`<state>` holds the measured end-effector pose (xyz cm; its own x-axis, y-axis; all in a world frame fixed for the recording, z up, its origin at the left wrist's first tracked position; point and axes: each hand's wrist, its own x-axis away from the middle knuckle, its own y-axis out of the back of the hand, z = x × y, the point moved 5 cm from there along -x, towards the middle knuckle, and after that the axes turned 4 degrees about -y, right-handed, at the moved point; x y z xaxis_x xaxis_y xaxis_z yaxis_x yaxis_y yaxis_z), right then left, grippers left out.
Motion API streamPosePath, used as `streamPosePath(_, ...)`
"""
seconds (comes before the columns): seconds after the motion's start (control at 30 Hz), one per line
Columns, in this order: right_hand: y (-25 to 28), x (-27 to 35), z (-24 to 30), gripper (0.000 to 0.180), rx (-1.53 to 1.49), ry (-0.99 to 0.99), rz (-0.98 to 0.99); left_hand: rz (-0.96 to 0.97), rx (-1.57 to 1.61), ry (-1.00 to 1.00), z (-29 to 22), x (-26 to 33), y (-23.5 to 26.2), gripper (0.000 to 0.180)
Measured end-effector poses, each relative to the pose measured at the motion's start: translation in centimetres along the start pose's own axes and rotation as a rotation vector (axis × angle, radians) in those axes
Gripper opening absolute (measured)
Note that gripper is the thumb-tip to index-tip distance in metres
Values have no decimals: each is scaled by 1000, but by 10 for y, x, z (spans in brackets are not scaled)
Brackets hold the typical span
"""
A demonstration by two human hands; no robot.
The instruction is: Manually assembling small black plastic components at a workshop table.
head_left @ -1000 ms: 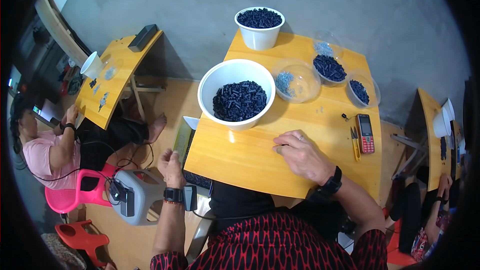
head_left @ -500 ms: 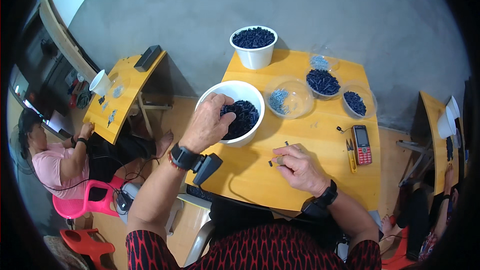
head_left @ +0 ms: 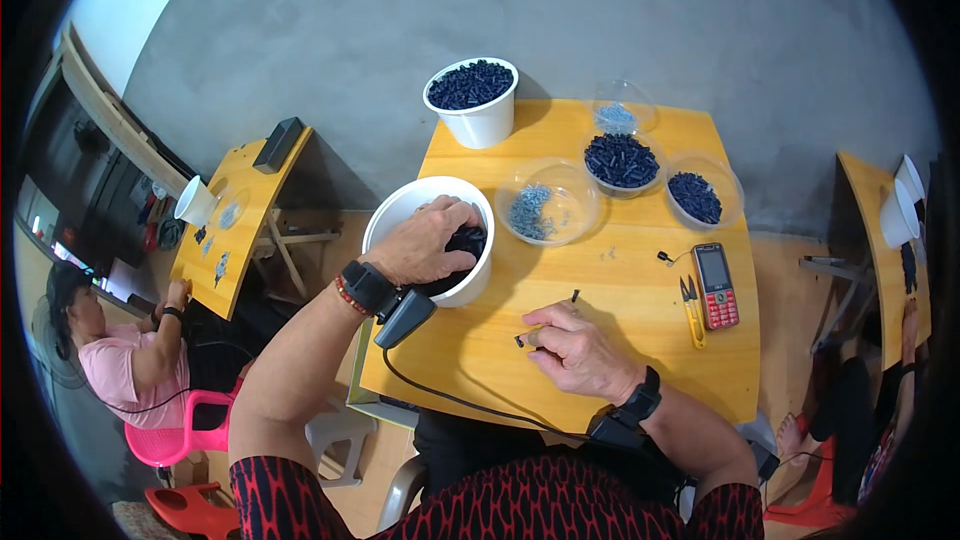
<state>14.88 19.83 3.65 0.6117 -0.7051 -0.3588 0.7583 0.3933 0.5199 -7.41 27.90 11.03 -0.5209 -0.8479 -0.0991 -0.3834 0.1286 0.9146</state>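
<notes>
My left hand (head_left: pixel 425 243) reaches into a white bucket (head_left: pixel 383 220) of small dark blue-black plastic pieces (head_left: pixel 467 240). Its thumb and fingers are apart over the pieces, with some fingertips hidden among them. Low over the yellow table, my right hand (head_left: pixel 580 352) is closed in a pinch on a small black piece (head_left: pixel 520 341) that sticks out on its left. Another small dark piece (head_left: pixel 575 295) shows just beyond the fingers; whether the hand touches it, I cannot tell.
Beyond stand a second full bucket (head_left: pixel 476 128), a clear bowl of small silvery parts (head_left: pixel 530 212), and tubs of dark pieces (head_left: pixel 620 160) (head_left: pixel 694 197). Yellow-handled snips (head_left: pixel 695 325) and a red phone (head_left: pixel 716 285) lie right. People work at side tables (head_left: pixel 240 210) (head_left: pixel 868 240).
My left hand has gone lower into the bucket, its fingers now among the pieces. My right hand keeps its pinch. The whole view has shifted slightly.
</notes>
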Motion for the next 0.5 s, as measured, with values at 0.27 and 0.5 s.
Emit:
streamPosePath(0.27,0,-2,3,12,-16,15,5,60,-135,1,15,12,-17,27)
streamPosePath(0.5,-1,-3,2,12,-21,10,-16,-272,62,121,12,17,19,16)
